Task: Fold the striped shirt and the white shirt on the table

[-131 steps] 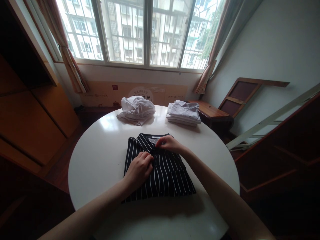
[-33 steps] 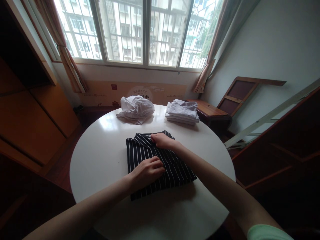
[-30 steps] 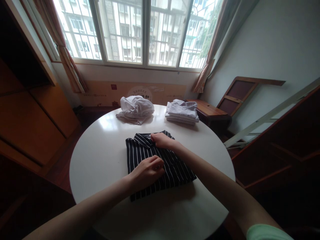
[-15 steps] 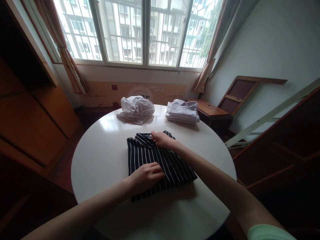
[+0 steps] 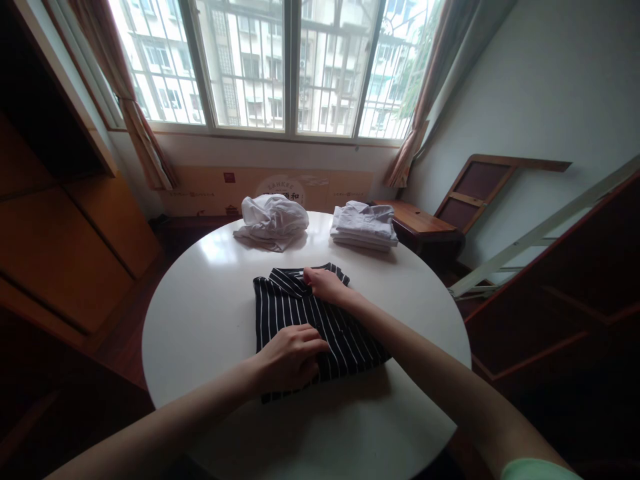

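Note:
A black shirt with white stripes (image 5: 285, 310) lies folded into a rough rectangle, its collar pointing away from me. My right hand (image 5: 325, 283) is closed on the collar, fingers pinched at the neck opening. Lower down, my left hand (image 5: 293, 353) rests on the shirt's front with its fingers curled in against the fabric near the middle. Its fingertips are partly hidden, but they seem to pinch the cloth. My right forearm covers part of the shirt's right side.
The shirt lies on a round white table (image 5: 200, 320). At its far side sit a crumpled white cloth heap (image 5: 274, 220) and a stack of folded white garments (image 5: 364, 227). Beyond are a wooden bench (image 5: 420, 217) and windows; a ladder (image 5: 545, 233) leans at right.
Both hands stay at nearly the same places on the shirt. My left fingers have shifted and bent slightly more, and the view has tilted very slightly.

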A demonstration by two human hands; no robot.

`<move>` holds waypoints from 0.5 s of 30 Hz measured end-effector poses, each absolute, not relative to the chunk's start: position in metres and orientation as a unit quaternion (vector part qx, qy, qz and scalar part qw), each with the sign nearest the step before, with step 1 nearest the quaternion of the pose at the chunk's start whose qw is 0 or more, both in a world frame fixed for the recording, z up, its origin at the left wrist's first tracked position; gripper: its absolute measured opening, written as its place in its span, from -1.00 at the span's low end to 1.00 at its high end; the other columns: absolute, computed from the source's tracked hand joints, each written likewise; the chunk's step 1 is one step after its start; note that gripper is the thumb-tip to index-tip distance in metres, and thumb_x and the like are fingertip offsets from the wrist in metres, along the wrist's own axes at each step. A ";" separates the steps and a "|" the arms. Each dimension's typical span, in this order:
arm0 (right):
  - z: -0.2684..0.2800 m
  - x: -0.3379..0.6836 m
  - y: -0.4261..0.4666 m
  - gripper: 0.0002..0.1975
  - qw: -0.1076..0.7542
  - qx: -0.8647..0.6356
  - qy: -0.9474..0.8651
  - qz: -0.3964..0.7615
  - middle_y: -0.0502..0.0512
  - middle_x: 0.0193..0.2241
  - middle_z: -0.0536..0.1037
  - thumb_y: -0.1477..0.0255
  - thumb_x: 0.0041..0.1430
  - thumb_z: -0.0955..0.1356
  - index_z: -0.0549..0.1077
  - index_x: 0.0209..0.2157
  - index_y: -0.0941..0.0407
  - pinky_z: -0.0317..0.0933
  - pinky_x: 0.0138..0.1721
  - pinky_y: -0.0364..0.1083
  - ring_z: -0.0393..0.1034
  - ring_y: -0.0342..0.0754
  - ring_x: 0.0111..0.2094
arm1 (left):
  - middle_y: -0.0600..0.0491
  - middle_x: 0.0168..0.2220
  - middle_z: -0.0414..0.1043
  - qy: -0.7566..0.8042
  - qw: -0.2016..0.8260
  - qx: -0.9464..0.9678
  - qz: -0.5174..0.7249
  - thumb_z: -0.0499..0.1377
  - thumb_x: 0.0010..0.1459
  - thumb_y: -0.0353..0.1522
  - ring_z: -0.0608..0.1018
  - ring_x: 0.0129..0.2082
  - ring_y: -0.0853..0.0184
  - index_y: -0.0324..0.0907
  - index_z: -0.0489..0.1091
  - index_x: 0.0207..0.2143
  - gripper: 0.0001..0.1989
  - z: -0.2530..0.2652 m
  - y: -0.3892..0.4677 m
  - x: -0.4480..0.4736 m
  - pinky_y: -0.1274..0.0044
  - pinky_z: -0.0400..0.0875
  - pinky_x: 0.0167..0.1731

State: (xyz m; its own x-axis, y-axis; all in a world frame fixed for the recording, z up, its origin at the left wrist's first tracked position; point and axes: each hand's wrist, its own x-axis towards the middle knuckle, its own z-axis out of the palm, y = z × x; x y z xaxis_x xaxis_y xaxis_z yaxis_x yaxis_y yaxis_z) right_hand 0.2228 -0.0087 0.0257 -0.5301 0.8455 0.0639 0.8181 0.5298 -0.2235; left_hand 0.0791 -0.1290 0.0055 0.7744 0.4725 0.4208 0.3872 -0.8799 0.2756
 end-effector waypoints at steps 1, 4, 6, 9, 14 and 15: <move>0.026 0.223 -0.008 -0.77 0.081 -0.478 -0.870 0.089 0.07 -0.39 0.47 0.67 -0.05 0.21 0.34 -0.35 0.14 -0.05 -0.48 -0.19 0.25 -0.14 -0.42 | 0.02 -0.39 0.39 0.232 0.084 0.938 0.243 0.03 0.00 -0.47 0.41 -0.39 0.34 -0.21 0.35 -0.20 -0.73 0.006 -0.131 0.079 0.50 0.36 -0.39; 0.027 0.226 -0.006 -0.81 0.085 -0.467 -0.871 0.126 0.07 -0.38 0.48 0.65 -0.04 0.21 0.37 -0.40 0.15 -0.01 -0.46 -0.20 0.27 -0.13 -0.40 | 0.01 -0.38 0.39 0.238 0.066 0.940 0.237 0.03 0.08 -0.37 0.42 -0.39 0.33 -0.18 0.35 -0.16 -0.74 0.009 -0.136 0.080 0.49 0.34 -0.40; 0.029 0.229 -0.004 -0.84 0.096 -0.451 -0.872 0.166 0.07 -0.38 0.48 0.62 0.01 0.20 0.38 -0.44 0.17 0.04 -0.41 -0.20 0.28 -0.14 -0.38 | 0.00 -0.35 0.39 0.240 0.060 0.941 0.229 0.05 0.10 -0.23 0.43 -0.37 0.32 -0.16 0.35 -0.16 -0.71 0.009 -0.137 0.080 0.46 0.34 -0.38; 0.031 0.235 -0.004 -0.84 0.106 -0.429 -0.871 0.218 0.07 -0.40 0.47 0.49 0.11 0.20 0.38 -0.45 0.18 0.08 -0.37 -0.19 0.27 -0.14 -0.40 | -0.02 -0.28 0.38 0.235 0.053 0.949 0.205 0.10 0.05 -0.15 0.43 -0.31 0.28 -0.16 0.32 -0.13 -0.62 0.010 -0.139 0.079 0.42 0.35 -0.32; 0.030 0.249 -0.013 -0.84 0.105 -0.438 -0.871 0.195 0.08 -0.40 0.45 0.35 0.05 0.32 0.35 -0.40 0.17 0.10 -0.41 -0.17 0.26 -0.12 -0.41 | -0.01 -0.24 0.36 0.234 0.045 0.959 0.154 0.13 -0.01 -0.40 0.42 -0.30 0.30 -0.17 0.33 -0.23 -0.77 0.020 -0.140 0.064 0.45 0.34 -0.29; 0.029 0.253 -0.015 -0.85 0.110 -0.444 -0.870 0.187 0.07 -0.40 0.45 0.37 0.04 0.33 0.35 -0.39 0.17 0.10 -0.40 -0.17 0.27 -0.12 -0.40 | 0.01 -0.26 0.36 0.240 0.048 0.958 0.149 0.12 -0.02 -0.45 0.41 -0.32 0.32 -0.17 0.33 -0.28 -0.82 0.023 -0.140 0.059 0.46 0.34 -0.29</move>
State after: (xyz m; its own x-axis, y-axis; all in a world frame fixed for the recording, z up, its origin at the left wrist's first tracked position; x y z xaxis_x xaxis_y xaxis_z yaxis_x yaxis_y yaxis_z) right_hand 0.2526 -0.0152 0.0291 -0.5820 0.8128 0.0253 0.7306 0.5363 -0.4226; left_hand 0.0585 -0.1396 0.0230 0.8404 0.4747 0.2616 0.4462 -0.8799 0.1632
